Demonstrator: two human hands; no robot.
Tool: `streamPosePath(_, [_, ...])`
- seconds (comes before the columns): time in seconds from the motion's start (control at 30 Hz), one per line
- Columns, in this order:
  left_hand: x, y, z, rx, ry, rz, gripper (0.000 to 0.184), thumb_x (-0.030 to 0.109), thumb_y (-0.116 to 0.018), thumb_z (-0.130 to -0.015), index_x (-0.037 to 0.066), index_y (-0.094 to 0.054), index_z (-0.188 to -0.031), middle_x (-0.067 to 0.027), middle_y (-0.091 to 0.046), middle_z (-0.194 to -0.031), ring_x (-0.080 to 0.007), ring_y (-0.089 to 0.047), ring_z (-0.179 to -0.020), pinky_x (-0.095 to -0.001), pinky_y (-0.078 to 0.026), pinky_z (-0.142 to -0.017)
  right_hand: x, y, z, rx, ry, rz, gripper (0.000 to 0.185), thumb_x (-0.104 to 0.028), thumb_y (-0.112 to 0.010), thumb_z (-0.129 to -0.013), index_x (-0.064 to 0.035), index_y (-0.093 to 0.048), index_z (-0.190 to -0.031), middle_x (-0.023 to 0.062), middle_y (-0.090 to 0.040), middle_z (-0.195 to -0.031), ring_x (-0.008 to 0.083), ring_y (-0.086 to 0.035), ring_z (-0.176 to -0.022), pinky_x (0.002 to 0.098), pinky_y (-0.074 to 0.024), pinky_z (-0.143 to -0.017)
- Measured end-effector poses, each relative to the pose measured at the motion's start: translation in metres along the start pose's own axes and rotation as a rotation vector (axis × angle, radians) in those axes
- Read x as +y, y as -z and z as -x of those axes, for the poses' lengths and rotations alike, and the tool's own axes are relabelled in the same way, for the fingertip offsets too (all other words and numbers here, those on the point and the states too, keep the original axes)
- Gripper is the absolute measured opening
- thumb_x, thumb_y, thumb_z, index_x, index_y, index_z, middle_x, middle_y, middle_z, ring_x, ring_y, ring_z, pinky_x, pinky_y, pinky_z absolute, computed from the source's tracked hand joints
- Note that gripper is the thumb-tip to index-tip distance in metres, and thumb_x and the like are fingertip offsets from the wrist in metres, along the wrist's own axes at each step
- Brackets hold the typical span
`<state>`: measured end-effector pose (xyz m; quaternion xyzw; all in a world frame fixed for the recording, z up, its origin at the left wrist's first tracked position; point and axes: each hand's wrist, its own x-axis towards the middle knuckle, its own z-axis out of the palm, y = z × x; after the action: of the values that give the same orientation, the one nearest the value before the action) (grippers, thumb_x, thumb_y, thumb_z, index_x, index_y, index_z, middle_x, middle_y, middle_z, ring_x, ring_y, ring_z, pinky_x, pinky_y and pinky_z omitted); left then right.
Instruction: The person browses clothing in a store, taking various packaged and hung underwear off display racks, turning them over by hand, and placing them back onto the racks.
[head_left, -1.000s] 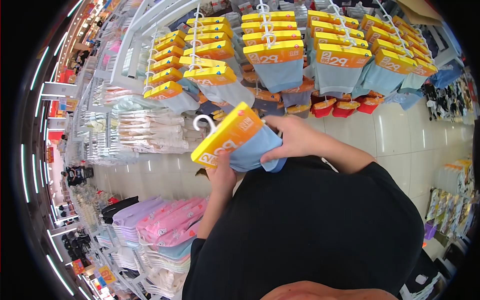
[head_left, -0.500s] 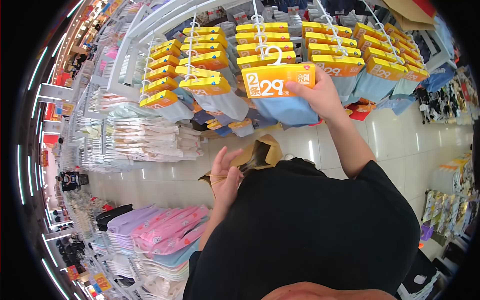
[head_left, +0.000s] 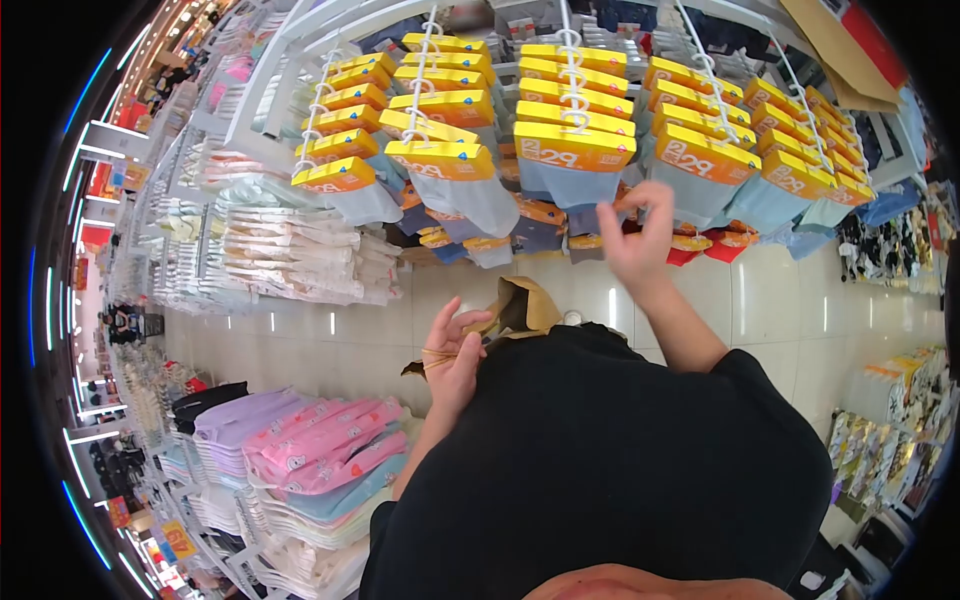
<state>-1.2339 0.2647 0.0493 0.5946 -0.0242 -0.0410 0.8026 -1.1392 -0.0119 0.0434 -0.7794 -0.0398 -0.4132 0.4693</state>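
Note:
My right hand (head_left: 640,235) is raised just below the front row of hanging packs, with its fingers apart and partly bent, holding nothing. Nearest to it is a yellow-and-orange pack (head_left: 575,148) with light blue cloth below, hanging from a rack prong by a white hook. My left hand (head_left: 455,360) is low at the left of my black shirt, fingers apart, with a thin tan cord looped around it. Beside it is an open brown paper bag (head_left: 535,305), partly hidden by that hand and the shirt.
More yellow packs (head_left: 705,150) hang in rows on the white rack (head_left: 245,110). Light garments (head_left: 300,255) hang at the left. Folded-looking pink clothes (head_left: 320,440) are at lower left. A brown cardboard piece (head_left: 840,55) sticks out at upper right.
The pack first held in both hands was moved up to the rack by my right hand and let go. My right hand has drawn back. My left hand let go of it and opened.

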Motion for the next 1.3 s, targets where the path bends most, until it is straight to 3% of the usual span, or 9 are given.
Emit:
streamPosePath(0.1, [0.001,0.007,0.002,0.018,-0.019,-0.046,0.052,-0.002,-0.052,-0.092,0.003,-0.036,-0.141,-0.0155,-0.061,-0.113,-0.0019,-0.048,-0.066,-0.0162,-0.043,-0.062,-0.021,-0.017,0.012,-0.473,0.007,-0.177,0.050,-0.013,-0.077,-0.075,0.0013,-0.048,-0.113,0.0181,-0.052,-0.112,0.0281,-0.057,-0.097,0.0352,-0.0491,-0.078])
streamPosePath(0.17, [0.004,0.010,0.000,0.011,-0.049,-0.122,0.050,-0.001,-0.049,-0.093,0.003,-0.036,-0.141,-0.0170,-0.062,-0.111,0.0007,-0.041,-0.051,-0.0156,-0.044,-0.058,-0.042,-0.039,-0.004,-0.443,-0.031,-0.185,0.054,-0.015,-0.078,-0.075,0.0011,-0.048,-0.116,0.0163,-0.054,-0.110,0.0254,-0.057,-0.098,0.0348,-0.0470,-0.084])
streamPosePath(0.3, [0.015,0.019,0.003,0.000,-0.006,-0.047,0.053,-0.002,-0.053,-0.091,0.003,-0.036,-0.141,-0.0119,-0.061,-0.110,-0.0034,-0.050,-0.073,-0.0167,-0.042,-0.064,-0.050,-0.083,-0.027,-0.366,-0.051,-0.186,0.057,-0.017,-0.079,-0.074,0.0001,-0.049,-0.120,0.0145,-0.059,-0.111,0.0228,-0.060,-0.098,0.0317,-0.0486,-0.083])
streamPosePath(0.47, [0.019,0.036,0.005,0.031,-0.038,-0.068,0.052,0.000,-0.054,-0.092,0.003,-0.036,-0.141,-0.0105,-0.062,-0.107,-0.0040,-0.051,-0.074,-0.0175,-0.041,-0.064,-0.056,-0.109,-0.045,-0.467,-0.112,0.025,0.049,-0.028,-0.080,-0.074,-0.0050,-0.052,-0.107,0.0065,-0.063,-0.079,0.0165,-0.062,-0.068,0.0283,-0.0501,-0.062])
streamPosePath(0.6, [0.017,0.047,0.005,0.050,-0.114,-0.099,0.050,-0.002,-0.050,-0.092,0.003,-0.037,-0.141,-0.0144,-0.062,-0.103,-0.0010,-0.043,-0.054,-0.0141,-0.041,-0.055,-0.065,-0.118,-0.057,-0.519,-0.184,0.094,0.039,-0.033,-0.080,-0.073,-0.0075,-0.054,-0.087,0.0031,-0.059,-0.061,0.0156,-0.058,-0.054,0.0294,-0.0481,-0.052])
streamPosePath(0.87, [0.025,0.061,0.004,0.050,-0.080,-0.035,0.050,0.003,-0.055,-0.093,0.003,-0.038,-0.139,-0.0089,-0.063,-0.100,-0.0075,-0.057,-0.084,-0.0188,-0.042,-0.065,-0.068,-0.136,-0.045,-0.515,0.028,0.258,0.043,-0.046,-0.069,-0.079,-0.0061,-0.065,-0.093,0.0113,-0.062,-0.059,0.0304,-0.064,-0.054,0.0394,-0.0495,-0.051])
streamPosePath(0.97, [0.023,0.064,0.001,0.056,-0.117,-0.068,0.049,0.001,-0.051,-0.093,0.003,-0.038,-0.140,-0.0124,-0.063,-0.098,-0.0022,-0.046,-0.060,-0.0151,-0.042,-0.058,-0.072,-0.135,-0.039,-0.471,-0.015,0.245,0.041,-0.043,-0.069,-0.080,-0.0058,-0.065,-0.097,0.0118,-0.062,-0.057,0.0312,-0.063,-0.053,0.0401,-0.0492,-0.050])
streamPosePath(1.03, [0.024,0.066,-0.001,0.051,-0.118,-0.067,0.049,0.001,-0.051,-0.093,0.003,-0.038,-0.140,-0.0120,-0.063,-0.097,-0.0023,-0.046,-0.061,-0.0151,-0.041,-0.059,-0.076,-0.134,-0.033,-0.426,-0.055,0.188,0.041,-0.040,-0.069,-0.080,-0.0059,-0.065,-0.102,0.0110,-0.061,-0.056,0.0323,-0.062,-0.052,0.0406,-0.0487,-0.049])
streamPosePath(1.3, [0.027,0.072,-0.004,0.020,-0.088,-0.068,0.047,0.001,-0.051,-0.094,0.003,-0.039,-0.139,-0.0112,-0.062,-0.095,-0.0034,-0.048,-0.063,-0.0151,-0.041,-0.059,-0.058,-0.162,-0.026,-0.501,-0.331,-0.379,0.047,-0.024,-0.072,-0.082,-0.0001,-0.058,-0.121,0.0154,-0.068,-0.100,0.0153,-0.065,-0.090,0.0278,-0.0502,-0.078])
